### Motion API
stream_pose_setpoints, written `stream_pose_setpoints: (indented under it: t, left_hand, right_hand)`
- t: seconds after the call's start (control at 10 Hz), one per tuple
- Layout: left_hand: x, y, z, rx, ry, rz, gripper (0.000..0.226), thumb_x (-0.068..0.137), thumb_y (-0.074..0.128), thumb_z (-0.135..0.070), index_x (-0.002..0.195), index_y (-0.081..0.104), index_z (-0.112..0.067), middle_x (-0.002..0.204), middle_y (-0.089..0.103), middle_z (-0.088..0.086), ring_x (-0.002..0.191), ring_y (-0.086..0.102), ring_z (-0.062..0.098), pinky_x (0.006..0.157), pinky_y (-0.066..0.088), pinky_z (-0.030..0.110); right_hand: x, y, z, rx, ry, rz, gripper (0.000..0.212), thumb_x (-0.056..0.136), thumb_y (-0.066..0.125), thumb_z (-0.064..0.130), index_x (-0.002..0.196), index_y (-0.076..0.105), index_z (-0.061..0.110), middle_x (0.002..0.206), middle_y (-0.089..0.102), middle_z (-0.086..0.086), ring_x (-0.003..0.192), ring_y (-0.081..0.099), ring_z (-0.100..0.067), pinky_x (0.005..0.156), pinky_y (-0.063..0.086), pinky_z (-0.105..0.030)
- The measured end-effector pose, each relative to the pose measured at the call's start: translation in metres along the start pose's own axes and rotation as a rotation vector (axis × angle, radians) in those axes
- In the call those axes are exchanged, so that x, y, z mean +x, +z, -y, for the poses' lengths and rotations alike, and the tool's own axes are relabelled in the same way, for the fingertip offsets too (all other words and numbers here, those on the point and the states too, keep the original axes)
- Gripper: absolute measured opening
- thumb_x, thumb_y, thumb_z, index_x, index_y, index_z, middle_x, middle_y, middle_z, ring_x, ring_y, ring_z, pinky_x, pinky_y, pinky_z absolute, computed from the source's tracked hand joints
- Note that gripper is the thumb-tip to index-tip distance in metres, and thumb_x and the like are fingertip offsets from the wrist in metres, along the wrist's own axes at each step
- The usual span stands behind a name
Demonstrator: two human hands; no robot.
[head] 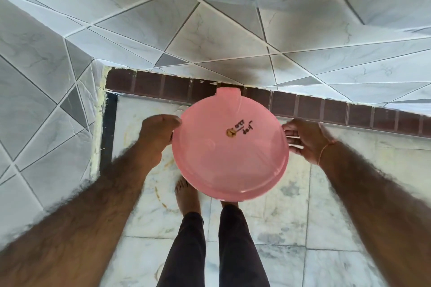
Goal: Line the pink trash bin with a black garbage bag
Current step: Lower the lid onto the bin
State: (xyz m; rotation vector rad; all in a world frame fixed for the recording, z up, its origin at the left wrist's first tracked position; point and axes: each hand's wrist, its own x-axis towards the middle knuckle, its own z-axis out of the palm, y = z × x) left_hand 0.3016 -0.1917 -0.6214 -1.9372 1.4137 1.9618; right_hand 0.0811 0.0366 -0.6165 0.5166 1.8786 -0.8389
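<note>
- Two hands hold one pink disc between them: the left hand (158, 134) closes over its left edge, and the right hand (305, 140) pinches its right edge, fingertips (290, 134) curled onto the rim.
- Seen from above, the pink lid (229, 147) is round, so it has no long axis to speak of; a small tab juts from its far edge toward the wall (210, 30).
- Some dark handwriting and a small yellowish mark sit near the lid's centre; I cannot read them.
- Whether the pink trash bin sits under this lid or the lid is already lifted clear, I cannot tell: nothing of the bin's body shows around the disc.
- The lid lies straight ahead of the person, just beyond the bare foot (186, 196) on the marble floor (303, 228), and partly covers the other foot.
- Both hands are equally near, one at each side, level with each other across the lid's widest line.
- No black garbage bag is in sight.
- My judgement is that the task is at its start: the opening has to be uncovered before any bag can go in.
- The coming move likely turns on this even, two-sided hold, which suits raising the lid flat and carrying it off to one side.
- A brown tile strip (303, 105) runs along the wall base just behind the tab.
</note>
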Motion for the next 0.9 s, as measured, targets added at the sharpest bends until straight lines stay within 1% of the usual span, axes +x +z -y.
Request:
stream_pose_setpoints:
  t: [0.1,0.2,0.3,0.4,0.5,0.6,0.7,0.8,0.9]
  left_hand:
    - [0.0,0.007,0.019,0.091,0.013,-0.041,0.011,0.067,0.062,-0.018,0.064,0.072,-0.021,0.086,0.069,0.012,0.083,0.062,0.028,0.084,0.053,0.043]
    - [-0.001,0.014,0.029,0.172,0.024,-0.068,0.025,0.069,0.06,-0.02,0.09,0.073,-0.017,0.1,0.07,0.009,0.096,0.064,0.03,0.09,0.054,0.044]
    - [-0.004,0.021,0.035,0.268,0.05,-0.089,0.045,0.066,0.058,-0.026,0.109,0.066,-0.015,0.107,0.067,0.004,0.103,0.062,0.028,0.093,0.052,0.044]
    - [-0.013,0.03,0.039,0.409,0.152,-0.057,0.035,0.08,0.059,-0.016,0.115,0.061,-0.014,0.105,0.058,-0.001,0.1,0.058,0.023,0.085,0.048,0.033]
    - [-0.02,0.036,0.05,0.773,0.472,-0.009,0.047,0.085,0.061,-0.02,0.13,0.051,-0.014,0.128,0.054,0.003,0.112,0.054,0.02,0.095,0.046,0.034]
    - [-0.017,0.041,0.072,1.185,0.78,0.099,0.055,0.087,0.058,-0.037,0.138,0.045,-0.022,0.145,0.047,0.005,0.131,0.047,0.028,0.108,0.039,0.048]
    - [-0.017,0.048,0.086,1.447,0.804,0.191,0.063,0.087,0.056,-0.044,0.144,0.036,-0.028,0.154,0.036,0.007,0.142,0.033,0.034,0.111,0.029,0.058]
    - [-0.017,0.049,0.091,1.531,0.776,0.214,0.068,0.086,0.056,-0.046,0.147,0.031,-0.029,0.159,0.026,0.007,0.146,0.024,0.036,0.11,0.026,0.061]
    - [-0.018,0.051,0.087,1.533,0.734,0.225,0.069,0.089,0.052,-0.045,0.15,0.021,-0.031,0.163,0.013,0.005,0.149,0.012,0.035,0.113,0.019,0.062]
  right_hand:
    - [0.007,0.009,-0.016,0.021,0.009,-0.038,0.018,0.086,0.051,0.014,0.072,0.063,0.011,0.078,0.061,-0.002,0.07,0.055,-0.017,0.07,0.043,-0.03]
    - [0.013,0.018,-0.029,0.048,-0.007,-0.079,0.021,0.084,0.051,0.008,0.089,0.064,-0.008,0.086,0.055,-0.009,0.076,0.049,-0.02,0.064,0.04,-0.028]
    - [0.015,0.027,-0.038,0.001,-0.107,-0.127,0.014,0.084,0.055,0.007,0.087,0.068,0.002,0.088,0.06,-0.01,0.088,0.053,-0.023,0.064,0.045,-0.03]
    - [0.007,0.036,-0.051,-0.448,-0.397,-0.198,0.035,0.087,0.058,0.012,0.121,0.061,0.005,0.121,0.063,-0.019,0.114,0.057,-0.035,0.098,0.049,-0.047]
    - [-0.011,0.056,-0.065,-0.884,-0.727,-0.237,0.049,0.09,0.054,0.019,0.137,0.047,0.012,0.142,0.05,-0.014,0.131,0.046,-0.033,0.11,0.039,-0.049]
    - [-0.022,0.079,-0.078,-1.173,-0.906,-0.21,0.061,0.088,0.054,0.018,0.146,0.033,0.02,0.157,0.031,-0.014,0.146,0.025,-0.037,0.114,0.028,-0.053]
    - [-0.022,0.09,-0.087,-1.354,-0.845,-0.077,0.069,0.094,0.046,0.017,0.153,0.012,0.029,0.165,0.006,-0.009,0.151,-0.001,-0.034,0.119,0.01,-0.056]
    - [-0.02,0.092,-0.092,-1.398,-0.759,-0.016,0.073,0.095,0.041,0.015,0.154,0.0,0.033,0.165,-0.008,-0.004,0.15,-0.013,-0.031,0.118,0.0,-0.055]
    - [-0.021,0.093,-0.086,-1.405,-0.717,0.013,0.074,0.096,0.042,0.016,0.153,-0.003,0.033,0.165,-0.011,-0.003,0.149,-0.015,-0.031,0.118,0.0,-0.056]
